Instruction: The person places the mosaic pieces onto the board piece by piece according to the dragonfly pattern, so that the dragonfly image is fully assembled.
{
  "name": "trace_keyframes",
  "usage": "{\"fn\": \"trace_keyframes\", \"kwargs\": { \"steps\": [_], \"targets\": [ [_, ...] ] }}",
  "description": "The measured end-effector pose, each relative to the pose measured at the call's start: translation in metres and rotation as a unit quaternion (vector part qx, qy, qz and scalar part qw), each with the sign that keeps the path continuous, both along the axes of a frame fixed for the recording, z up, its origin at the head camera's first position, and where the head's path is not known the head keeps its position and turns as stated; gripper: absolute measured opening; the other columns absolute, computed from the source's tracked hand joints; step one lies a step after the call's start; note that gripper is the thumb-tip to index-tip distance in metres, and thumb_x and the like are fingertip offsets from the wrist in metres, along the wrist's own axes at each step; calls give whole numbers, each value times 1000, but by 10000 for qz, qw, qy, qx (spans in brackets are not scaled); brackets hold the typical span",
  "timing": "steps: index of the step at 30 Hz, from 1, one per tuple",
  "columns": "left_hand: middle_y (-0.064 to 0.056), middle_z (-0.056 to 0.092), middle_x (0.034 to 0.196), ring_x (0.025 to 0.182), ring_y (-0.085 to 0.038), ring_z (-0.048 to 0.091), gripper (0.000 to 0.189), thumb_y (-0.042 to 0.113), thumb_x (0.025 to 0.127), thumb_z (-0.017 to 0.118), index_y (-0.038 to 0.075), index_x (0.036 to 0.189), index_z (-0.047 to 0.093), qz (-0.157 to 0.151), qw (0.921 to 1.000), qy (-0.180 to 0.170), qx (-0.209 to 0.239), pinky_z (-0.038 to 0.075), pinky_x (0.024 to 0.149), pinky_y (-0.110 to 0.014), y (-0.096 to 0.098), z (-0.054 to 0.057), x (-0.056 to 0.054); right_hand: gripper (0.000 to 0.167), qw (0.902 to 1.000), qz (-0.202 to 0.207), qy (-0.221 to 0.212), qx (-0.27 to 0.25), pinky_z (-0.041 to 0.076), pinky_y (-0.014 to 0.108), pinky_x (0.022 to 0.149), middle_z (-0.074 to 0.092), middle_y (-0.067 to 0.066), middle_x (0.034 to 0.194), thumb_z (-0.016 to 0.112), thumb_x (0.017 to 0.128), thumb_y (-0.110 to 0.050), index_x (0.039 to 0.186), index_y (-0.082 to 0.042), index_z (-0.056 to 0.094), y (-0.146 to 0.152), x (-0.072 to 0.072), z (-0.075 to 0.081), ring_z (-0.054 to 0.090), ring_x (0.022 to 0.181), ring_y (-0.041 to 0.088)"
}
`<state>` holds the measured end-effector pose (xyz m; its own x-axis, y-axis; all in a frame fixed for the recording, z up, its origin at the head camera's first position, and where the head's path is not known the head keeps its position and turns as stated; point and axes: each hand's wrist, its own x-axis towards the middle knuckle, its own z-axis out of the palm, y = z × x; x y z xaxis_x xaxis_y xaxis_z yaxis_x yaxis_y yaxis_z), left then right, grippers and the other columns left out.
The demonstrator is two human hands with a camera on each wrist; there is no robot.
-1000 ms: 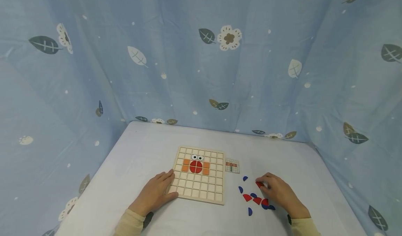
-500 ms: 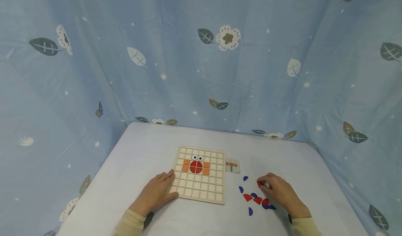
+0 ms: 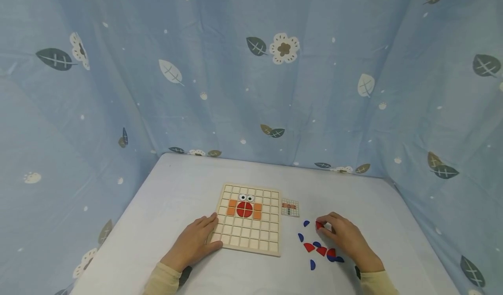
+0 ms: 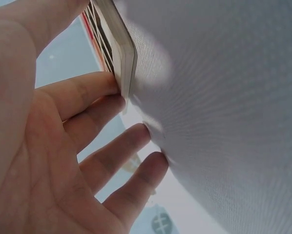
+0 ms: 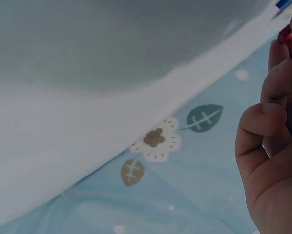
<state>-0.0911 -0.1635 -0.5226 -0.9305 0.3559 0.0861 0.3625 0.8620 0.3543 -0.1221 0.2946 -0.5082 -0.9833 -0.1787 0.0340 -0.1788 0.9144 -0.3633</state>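
Note:
In the head view my left hand (image 3: 192, 241) rests at the near left corner of a wooden grid board (image 3: 246, 233). Its thumb touches the near edge and the fingers lie along the left edge; the left wrist view shows them spread and fairly straight against the board's side. Set in the grid are a red circle (image 3: 244, 209) of quarter pieces, orange squares (image 3: 257, 211) and two eye pieces (image 3: 246, 197). My right hand (image 3: 347, 239) pinches a red quarter-circle piece (image 3: 319, 225) between thumb and fingers, above the table right of the board.
A small pattern card (image 3: 290, 207) lies against the board's right side. Loose red quarter-circles (image 3: 308, 247) and blue half-circles (image 3: 312, 264) are scattered near my right hand, some overlapping. A blue patterned curtain (image 3: 220, 85) encloses the white table (image 3: 196, 173).
My right hand has shifted slightly left, toward the board, with the red quarter-circle piece still pinched. My left hand stays at the board's corner.

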Motion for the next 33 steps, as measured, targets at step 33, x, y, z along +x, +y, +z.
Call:
{"fn": "trace_keyframes", "kwargs": {
  "steps": [33],
  "targets": [
    [-17,51,150,134,-42,49,73,45,91,74,-5,141,56,-52,9999,33,130,42,109,-57,0,1,1,34,9689,933,1984,-1147,41,17,49,67,-7,104,84,86,-19,118,-17,74,-86,-2,19,42,62,1]
  ]
}}
